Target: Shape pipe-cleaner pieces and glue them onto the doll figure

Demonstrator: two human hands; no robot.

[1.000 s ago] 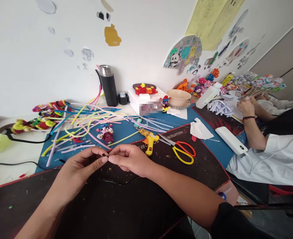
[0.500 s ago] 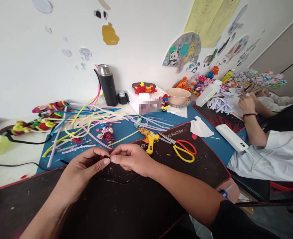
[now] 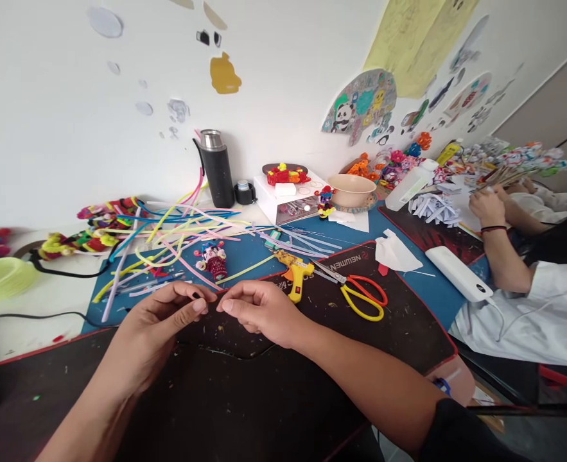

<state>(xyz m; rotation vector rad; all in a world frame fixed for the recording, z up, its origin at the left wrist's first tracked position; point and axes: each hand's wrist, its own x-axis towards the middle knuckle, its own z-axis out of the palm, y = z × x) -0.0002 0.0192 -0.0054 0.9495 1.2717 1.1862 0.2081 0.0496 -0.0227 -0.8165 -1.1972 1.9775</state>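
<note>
Black bit (image 3: pixel 196 296), tiny, shape unclear, pinched betw. L hand (image 3: pixel 151 326) thumb & index, over dark mat (image 3: pixel 244 401). R hand (image 3: pixel 266 314) just beside, fingers narrow, tips nearly together; can't tell if holding anything. For good handling: light pinch, steady wrists, keep bit in sight, work low over mat, clear of glue gun (image 3: pixel 296 273) & scissors (image 3: pixel 345 280).

Matt blk scrap (image 3: pixel 196 296), matt flask (image 3: pixel 217 178) w/ shiny metal top (image 3: pixel 210 138), smooth plast. glue gun (image 3: pixel 301 274), metal-bladed scissors (image 3: pixel 343 280), creased paper (image 3: pixel 395 251).
</note>
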